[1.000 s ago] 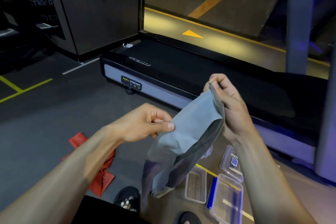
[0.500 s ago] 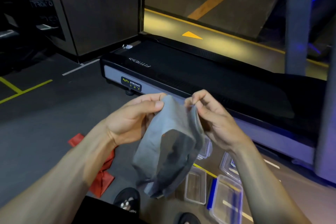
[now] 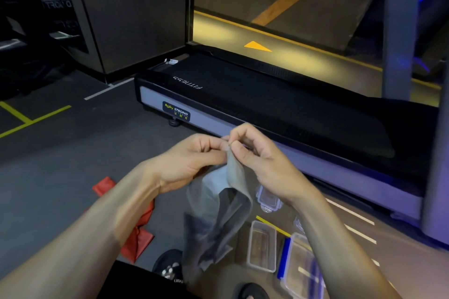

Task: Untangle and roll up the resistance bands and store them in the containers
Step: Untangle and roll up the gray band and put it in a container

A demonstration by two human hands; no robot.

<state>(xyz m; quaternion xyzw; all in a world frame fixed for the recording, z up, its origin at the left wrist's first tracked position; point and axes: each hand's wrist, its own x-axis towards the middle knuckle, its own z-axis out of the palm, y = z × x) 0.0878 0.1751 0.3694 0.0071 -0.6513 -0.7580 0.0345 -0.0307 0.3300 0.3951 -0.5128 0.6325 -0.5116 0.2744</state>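
Observation:
A grey resistance band [image 3: 218, 211] hangs in loose folds from both my hands at the middle of the view. My left hand [image 3: 192, 160] and my right hand [image 3: 257, 155] pinch its top edge together, fingertips almost touching. A red resistance band [image 3: 138, 233] lies crumpled on the floor at lower left, partly hidden by my left forearm. Clear plastic containers stand on the floor at lower right: a small open one [image 3: 263, 245], a larger one with a blue clip [image 3: 298, 267], and another [image 3: 267, 199] behind the grey band.
A black treadmill [image 3: 267, 104] lies across the floor just beyond my hands, its grey upright [image 3: 398, 31] at right. Yellow and white lines mark the dark floor [image 3: 73, 153]. My sandalled feet [image 3: 170, 267] show at the bottom edge.
My hands have come together from about a band's width apart, bringing the two top corners of the grey band to one point, so the band now hangs folded.

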